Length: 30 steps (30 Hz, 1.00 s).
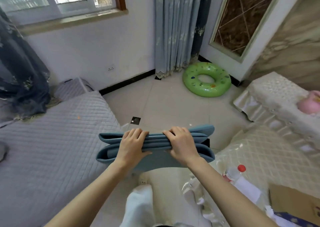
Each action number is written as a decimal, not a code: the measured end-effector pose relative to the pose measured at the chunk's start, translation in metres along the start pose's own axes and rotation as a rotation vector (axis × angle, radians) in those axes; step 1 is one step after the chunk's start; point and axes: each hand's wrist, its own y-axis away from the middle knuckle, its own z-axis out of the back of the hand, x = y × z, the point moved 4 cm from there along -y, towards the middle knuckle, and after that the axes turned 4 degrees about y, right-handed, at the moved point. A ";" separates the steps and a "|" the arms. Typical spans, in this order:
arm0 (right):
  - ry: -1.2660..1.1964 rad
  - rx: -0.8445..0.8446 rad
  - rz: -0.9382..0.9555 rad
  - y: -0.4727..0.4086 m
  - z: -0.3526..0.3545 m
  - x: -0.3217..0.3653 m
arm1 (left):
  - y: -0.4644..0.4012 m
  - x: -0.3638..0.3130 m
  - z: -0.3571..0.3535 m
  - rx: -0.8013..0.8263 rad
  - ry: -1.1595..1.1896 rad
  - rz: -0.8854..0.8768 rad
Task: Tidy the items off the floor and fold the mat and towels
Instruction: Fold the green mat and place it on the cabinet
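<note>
A blue mat [156, 161], folded into several stacked layers, is held up in front of me above the tiled floor. My left hand [132, 144] grips its top edge left of centre, fingers curled over the far side and thumb on the near side. My right hand [181, 143] grips the same edge right of centre in the same way. The loops of the folds show open at both ends. A green inflatable swim ring [192, 83] lies on the floor in the far corner.
A bed with a grey quilted cover [52, 148] fills the left. At the right is a cream-covered sofa [270, 148] with a pink toy [310, 103], a red-capped plastic bottle [233, 173] and a cardboard box [294, 202]. Curtains [174, 27] hang in the corner.
</note>
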 end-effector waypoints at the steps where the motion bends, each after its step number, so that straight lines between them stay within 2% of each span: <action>1: 0.007 -0.006 -0.019 -0.013 -0.003 -0.008 | -0.019 0.007 -0.005 0.005 0.010 -0.024; 9: 0.058 -0.029 -0.214 -0.117 -0.023 -0.073 | -0.166 0.056 -0.044 0.091 0.117 -0.231; 14: 0.075 -0.045 -0.388 -0.157 -0.025 -0.112 | -0.250 0.064 -0.062 0.098 0.125 -0.414; 22: 0.112 -0.059 -0.605 -0.188 -0.028 -0.187 | -0.356 0.036 -0.109 0.176 0.157 -0.608; 30: 0.145 -0.006 -0.725 -0.213 -0.034 -0.308 | -0.469 -0.027 -0.175 0.296 0.199 -0.710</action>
